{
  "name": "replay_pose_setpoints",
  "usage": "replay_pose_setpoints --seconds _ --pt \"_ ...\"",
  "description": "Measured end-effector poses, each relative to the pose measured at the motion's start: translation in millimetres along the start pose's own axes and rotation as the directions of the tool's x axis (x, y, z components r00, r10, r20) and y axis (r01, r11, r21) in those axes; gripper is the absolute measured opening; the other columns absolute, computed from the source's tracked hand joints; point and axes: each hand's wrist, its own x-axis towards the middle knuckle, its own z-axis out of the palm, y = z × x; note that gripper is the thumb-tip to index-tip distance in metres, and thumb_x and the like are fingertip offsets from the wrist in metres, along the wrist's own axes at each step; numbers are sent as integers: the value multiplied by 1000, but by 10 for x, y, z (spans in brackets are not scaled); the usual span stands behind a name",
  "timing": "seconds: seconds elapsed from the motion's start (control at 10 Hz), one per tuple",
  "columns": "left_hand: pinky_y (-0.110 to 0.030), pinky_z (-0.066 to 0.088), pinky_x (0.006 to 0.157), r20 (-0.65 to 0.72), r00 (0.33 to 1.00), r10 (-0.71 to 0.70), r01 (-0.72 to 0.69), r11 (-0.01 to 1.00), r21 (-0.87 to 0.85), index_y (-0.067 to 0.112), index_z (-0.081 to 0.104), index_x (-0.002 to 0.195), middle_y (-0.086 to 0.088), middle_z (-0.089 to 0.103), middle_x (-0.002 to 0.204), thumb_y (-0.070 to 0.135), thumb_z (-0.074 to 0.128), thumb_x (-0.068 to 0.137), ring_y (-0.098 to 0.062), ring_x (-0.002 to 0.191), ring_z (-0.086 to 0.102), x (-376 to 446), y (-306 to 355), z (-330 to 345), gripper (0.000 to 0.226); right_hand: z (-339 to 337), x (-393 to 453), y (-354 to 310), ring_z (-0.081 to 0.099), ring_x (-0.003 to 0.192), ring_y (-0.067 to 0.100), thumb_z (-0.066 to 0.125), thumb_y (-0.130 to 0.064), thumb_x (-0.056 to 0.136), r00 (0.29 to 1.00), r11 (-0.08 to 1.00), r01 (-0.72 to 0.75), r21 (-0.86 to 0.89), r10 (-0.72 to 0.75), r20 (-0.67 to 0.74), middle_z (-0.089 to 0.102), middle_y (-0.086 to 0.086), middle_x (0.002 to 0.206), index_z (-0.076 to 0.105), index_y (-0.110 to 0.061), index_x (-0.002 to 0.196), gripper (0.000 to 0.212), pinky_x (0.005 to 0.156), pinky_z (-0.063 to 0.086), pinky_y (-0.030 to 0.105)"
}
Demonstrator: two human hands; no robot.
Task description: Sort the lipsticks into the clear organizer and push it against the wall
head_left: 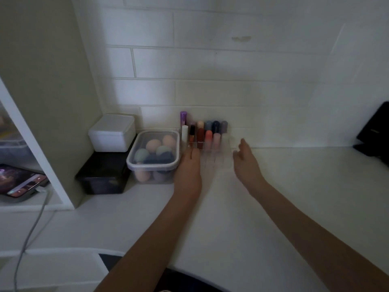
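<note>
Clear organizer [212, 153] on the white desk [284, 197], at the foot of the tiled wall [231, 91], just right of the lidded tub of makeup sponges [154, 154]. Back edge looks at or nearly at the wall; any remaining gap too blurred and too transparent to call. Long axis appears to run left-right, parallel to the wall.

Lipsticks [208, 133] upright in the compartments, in two rows: cream, grey-blue, navy and mauve caps behind; dark red, coral and pink in front. Taller tubes at the left end: purple-capped, white, and a slim orange one. No loose lipsticks visible on the desk.

Left hand [188, 167] flat, back up, fingers straight and together, tips at the organizer's front-left corner, beside the sponge tub. Appears to touch or press it; contact not certain. Nothing clasped.

Right hand [245, 157] off the front-right corner, fingers loosely spread and relaxed, holding nothing. Seems just clear of the plastic, though the clear wall makes the edge hard to place.

Key relation: organizer directly ahead of both hands, between them and the wall, one hand flanking each front corner. Left hand nearer. Push direction straight away from the body, across the short axis.

Judgement: sorting looks finished; final seating push under way or just ending. Uneven pressure could skew the organizer or topple the tall tubes.

Elsewhere: white box on a black box at left, phone on a shelf, dark object at far right.
</note>
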Motion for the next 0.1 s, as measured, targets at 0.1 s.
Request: replay_pose_setpoints --seconds 0.1 --pt "-24 38 102 -172 985 13 -55 967 -247 5 51 126 -13 57 129 -18 38 82 -25 122 51 -97 145 -245 52 -442 -62 -219 44 129 21 38 -13 98 920 939 268 215 -184 -345 44 13 144 35 -9 141 44 108 30 29"
